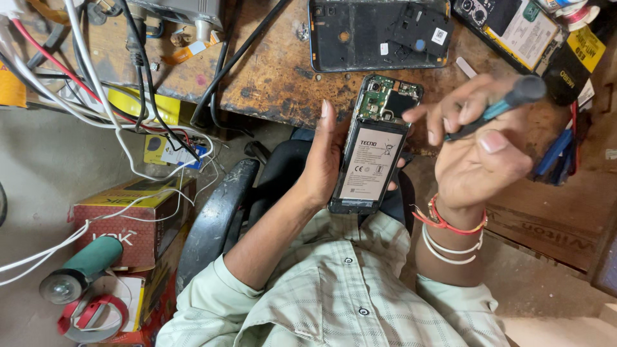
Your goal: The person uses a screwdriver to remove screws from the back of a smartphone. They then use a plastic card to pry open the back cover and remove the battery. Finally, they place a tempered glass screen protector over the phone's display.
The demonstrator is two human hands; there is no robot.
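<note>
A red and yellow box (132,222) is seen at the lower left, by the white cables. A white label (371,164) is stuck on the open phone's battery in the middle. A yellow and black packet (577,61) is seen at the upper right.

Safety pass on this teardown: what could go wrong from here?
1. The opened phone rests in the left hand only, off the bench edge; it could drop.
2. The screwdriver in the right hand could slip onto the exposed battery or circuit board.
</note>
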